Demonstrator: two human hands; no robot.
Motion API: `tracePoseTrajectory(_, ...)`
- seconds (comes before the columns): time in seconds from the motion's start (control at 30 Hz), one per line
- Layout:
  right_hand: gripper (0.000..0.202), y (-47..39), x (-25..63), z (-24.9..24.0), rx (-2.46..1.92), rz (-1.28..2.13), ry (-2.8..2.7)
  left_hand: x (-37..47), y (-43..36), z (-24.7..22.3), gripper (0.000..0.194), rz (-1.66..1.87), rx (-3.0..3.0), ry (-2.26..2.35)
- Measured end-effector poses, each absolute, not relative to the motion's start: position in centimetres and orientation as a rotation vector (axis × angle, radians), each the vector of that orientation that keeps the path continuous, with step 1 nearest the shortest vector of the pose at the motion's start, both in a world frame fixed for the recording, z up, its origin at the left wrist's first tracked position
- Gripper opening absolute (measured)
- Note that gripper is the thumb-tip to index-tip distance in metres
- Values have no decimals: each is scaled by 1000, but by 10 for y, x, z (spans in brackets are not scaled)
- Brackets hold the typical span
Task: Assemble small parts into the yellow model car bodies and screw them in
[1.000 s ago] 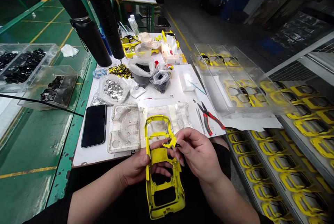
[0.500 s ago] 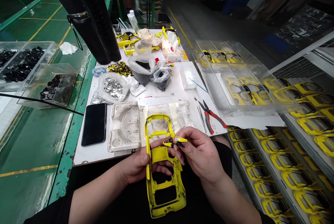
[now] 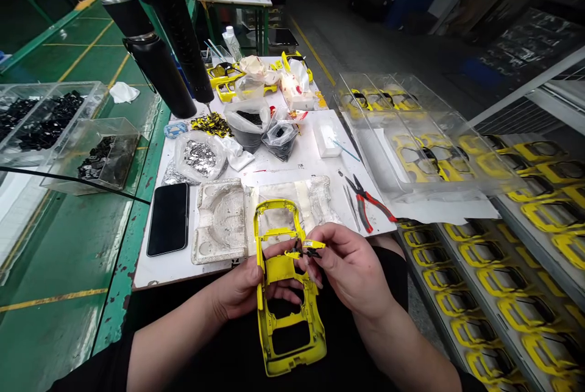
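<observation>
A yellow toy car body shell is held above my lap, its open underside facing me. My left hand grips its left side, thumb on the edge and fingers passing beneath and through the openings. Near the shell's right edge, my right hand pinches a small yellow part with black bits. Beside that lies another small yellow-and-black piece, close to the shell; whether the two are joined I cannot tell. Some of my right fingers are hidden behind the parts.
On the white table are a foam cradle, a phone, red-handled pliers, tweezers and bags of small parts. A black power screwdriver hangs at upper left. Racks of yellow shells stand at right.
The view has shifted slightly, and the hanging screwdriver has swung so its tip now shows. Both hands keep nearly the same hold on the shell and small part.
</observation>
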State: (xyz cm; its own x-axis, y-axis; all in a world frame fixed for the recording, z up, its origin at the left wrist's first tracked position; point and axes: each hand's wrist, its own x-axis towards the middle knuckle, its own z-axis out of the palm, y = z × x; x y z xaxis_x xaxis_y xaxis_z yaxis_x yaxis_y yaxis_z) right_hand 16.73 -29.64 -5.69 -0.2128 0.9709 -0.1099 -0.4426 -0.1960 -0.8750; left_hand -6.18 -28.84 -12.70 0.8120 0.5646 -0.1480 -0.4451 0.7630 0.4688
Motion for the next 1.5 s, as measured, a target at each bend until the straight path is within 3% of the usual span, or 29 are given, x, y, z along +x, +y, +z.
tracePoseTrajectory(0.37, 29, -280, 204, -18, -884, 1606, -1151, -49, -308, -107, 71, 620, 307, 304)
tracePoseTrajectory(0.6, 9, -276, 231, 19, -1022, 716, -2015, -28, -310, -86, 94, 566, 418, 423)
tracePoseTrajectory(0.97, 10, -279, 233, 26, -1026, 553, -2180, 1, -297, -66, 60, 714, 740, 446)
tracePoseTrajectory(1.37, 8, -291, 217, 10, -1070, 371, -2155, 11, -289, -35, 56, 694, 481, 644)
tracePoseTrajectory(1.5, 9, -294, 212, 11, -1085, 297, -2208, 16, -286, -26, 40, 745, 479, 725)
